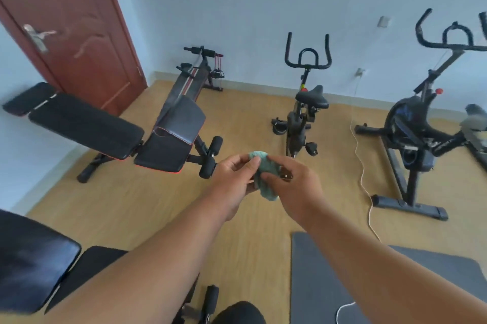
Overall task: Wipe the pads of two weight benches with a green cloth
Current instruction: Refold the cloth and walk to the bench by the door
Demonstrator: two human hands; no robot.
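Both hands meet in mid-air: the left hand [232,178] and right hand [295,186] are each pinched on a small bunched green terry cloth [264,176], held between them. Cloth judged light, soft and limp, best spread flat under an open palm for wiping. Nearest padded bench with black seat and backrest, red-edged [87,126], stands beyond and left of the left hand, untouched.

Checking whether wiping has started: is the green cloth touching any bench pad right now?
Apart. The head view shows the green cloth bunched between the left hand and right hand in mid-air, with floor visible between it and the nearest bench pad.
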